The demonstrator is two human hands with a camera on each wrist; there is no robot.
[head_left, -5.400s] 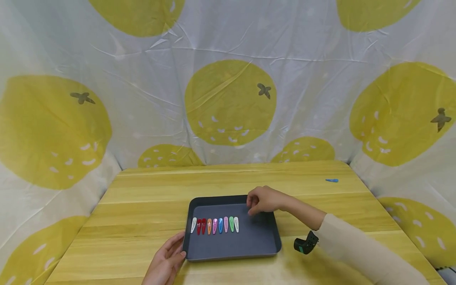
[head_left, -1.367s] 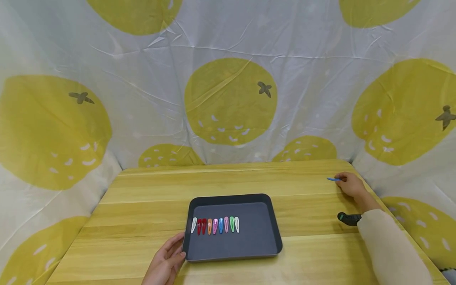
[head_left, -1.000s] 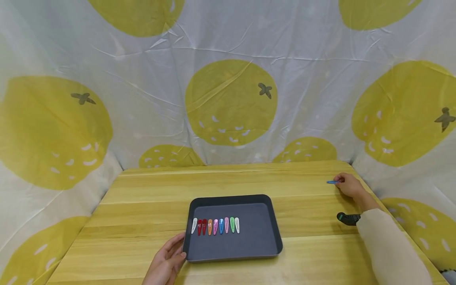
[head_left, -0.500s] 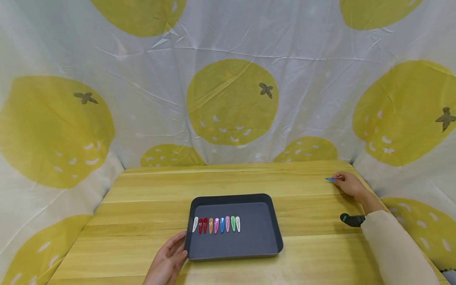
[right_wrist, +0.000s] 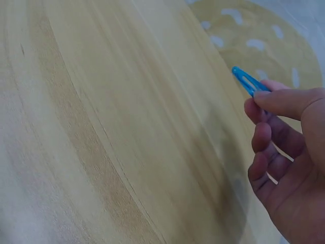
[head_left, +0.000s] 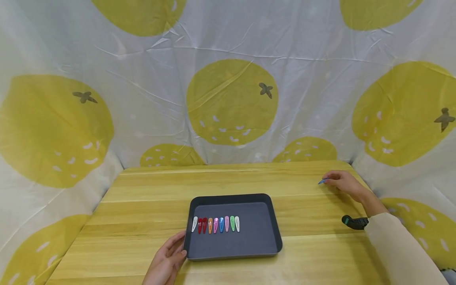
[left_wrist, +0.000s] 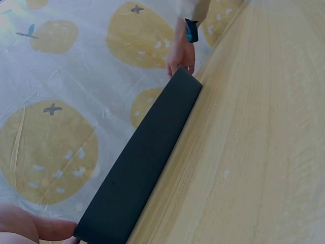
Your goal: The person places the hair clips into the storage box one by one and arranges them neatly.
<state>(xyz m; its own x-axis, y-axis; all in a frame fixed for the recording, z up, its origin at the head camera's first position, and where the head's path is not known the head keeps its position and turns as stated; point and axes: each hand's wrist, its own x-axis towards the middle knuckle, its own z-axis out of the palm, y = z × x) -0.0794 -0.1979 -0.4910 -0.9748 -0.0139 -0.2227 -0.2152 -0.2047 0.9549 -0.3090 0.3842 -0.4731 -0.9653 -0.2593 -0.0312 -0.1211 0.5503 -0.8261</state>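
Observation:
Between thumb and fingers, my right hand pinches a blue snap hair clip above the table's far right part. My left hand holds the left wall of a dark grey baking tray, with its thumb at the near left corner. Inside the tray lies a row of several hair clips, from a white clip at the left, past red, orange, pink and blue ones, to a green clip and another white clip. The left wrist view shows the tray's outer side wall, with the thumb against its corner.
The wooden table extends around the tray. A fabric curtain printed with large yellow fruit hangs behind it and at both sides. A black wrist device sits on my right forearm, beside the light sleeve.
From over the tray, my right hand has gone to the far right, taken the blue hair clip off the table, and lately shifted slightly left with it. My left hand has stayed on the tray.

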